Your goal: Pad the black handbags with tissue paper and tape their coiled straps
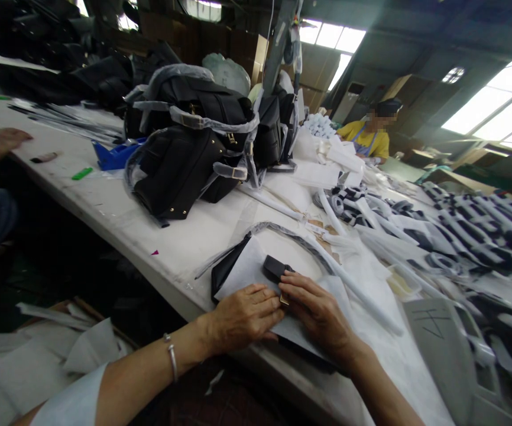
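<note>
A black handbag (228, 267) lies on the near edge of the table, largely covered by a sheet of white paper (242, 278). Its handle (300, 234), wrapped in clear film, arches behind it. My left hand (242, 315) is closed at the bag's front, fingers together over the paper and the thumb below them. Opposite it, my right hand (316, 307) has its fingers bent over the bag beside a gold-coloured metal fitting (284, 299). A black tab (274, 267) stands up just past the right fingertips. What lies under both palms is hidden.
Black bags with wrapped handles (176, 165) are heaped behind. A blue tape dispenser (114, 155) and green piece (82, 173) lie left, near another person's hand (5, 142). Wrapped straps (473, 225) and a grey bin (442, 349) are right. A co-worker (369, 133) is farther back.
</note>
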